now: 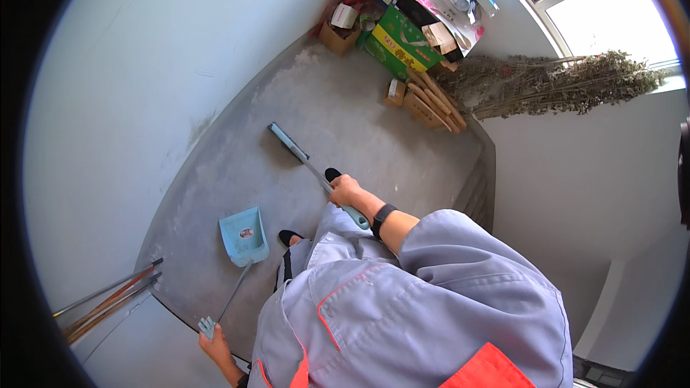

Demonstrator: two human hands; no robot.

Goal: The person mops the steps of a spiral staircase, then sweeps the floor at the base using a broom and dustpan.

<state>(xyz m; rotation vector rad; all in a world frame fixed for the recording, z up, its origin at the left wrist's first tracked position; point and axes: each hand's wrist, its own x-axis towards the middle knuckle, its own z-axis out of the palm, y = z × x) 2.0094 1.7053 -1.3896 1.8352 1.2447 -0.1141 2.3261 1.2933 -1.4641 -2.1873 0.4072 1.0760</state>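
Observation:
My right hand (347, 192) grips the handle of a long broom with a light blue head and dark bristles (289, 142). The broom slants forward and left over the grey concrete floor (226, 167); I cannot tell whether its bristles touch the floor. At the lower left, my left hand (215, 344) is closed around the upper end of a light blue dustpan's handle (235, 292). The dustpan (244, 234) has its pan out in front near my foot, with a small round sticker inside it.
Cardboard boxes (338, 37), a green and yellow carton (401, 43) and cardboard tubes (436, 99) crowd the far corner. Dried plant stalks (550, 83) lean by the window. Several poles (116, 299) rest against the left wall. Steps (474, 194) descend at the right.

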